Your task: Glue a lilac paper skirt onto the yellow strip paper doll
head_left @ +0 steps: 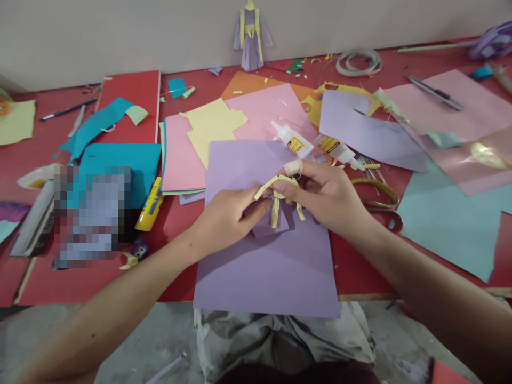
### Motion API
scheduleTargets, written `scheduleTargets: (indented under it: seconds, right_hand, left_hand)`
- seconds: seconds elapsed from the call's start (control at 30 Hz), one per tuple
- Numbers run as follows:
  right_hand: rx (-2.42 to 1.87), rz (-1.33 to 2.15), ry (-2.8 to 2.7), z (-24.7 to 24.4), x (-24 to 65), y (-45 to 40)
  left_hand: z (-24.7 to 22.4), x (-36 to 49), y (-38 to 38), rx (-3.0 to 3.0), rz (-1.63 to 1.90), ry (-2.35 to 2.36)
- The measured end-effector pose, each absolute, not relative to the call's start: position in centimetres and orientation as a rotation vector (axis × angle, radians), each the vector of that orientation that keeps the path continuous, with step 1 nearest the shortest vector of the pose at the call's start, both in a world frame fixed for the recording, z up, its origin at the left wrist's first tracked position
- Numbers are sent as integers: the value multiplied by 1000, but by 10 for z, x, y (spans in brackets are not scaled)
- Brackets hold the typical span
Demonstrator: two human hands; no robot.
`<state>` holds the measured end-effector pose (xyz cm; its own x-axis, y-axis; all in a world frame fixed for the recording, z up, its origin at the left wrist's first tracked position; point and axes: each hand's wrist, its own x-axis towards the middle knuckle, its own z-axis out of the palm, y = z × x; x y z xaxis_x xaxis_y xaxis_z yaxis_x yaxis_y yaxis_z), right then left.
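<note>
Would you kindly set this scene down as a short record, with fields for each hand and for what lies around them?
Left hand: holding yellow-and-purple paper piece
Right hand: holding the same piece
Under both: large purple sheet
Just beyond: two white bottles, lying down
To the left: yellow tube
To the right: craft knife
By the wall: upright paper figure

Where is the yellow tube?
Head view: the yellow tube lies left of the left hand, by the lower right corner of the teal sheet.
</note>
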<state>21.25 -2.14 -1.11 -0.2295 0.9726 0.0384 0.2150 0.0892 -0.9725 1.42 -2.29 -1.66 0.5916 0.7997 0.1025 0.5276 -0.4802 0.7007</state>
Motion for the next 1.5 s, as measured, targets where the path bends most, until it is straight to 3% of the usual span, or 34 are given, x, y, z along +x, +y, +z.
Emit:
scheduleTargets:
  seconds: [0.73, 1.5]
  right_hand:
    - [-990, 1258, -1433, -14, 213, -22]
    - [-976, 1012, -1626, -13, 219, -22]
  left_hand:
    - [-18, 12, -25, 2321, 998, 996]
    - [-9, 13, -20, 2067, 953, 987]
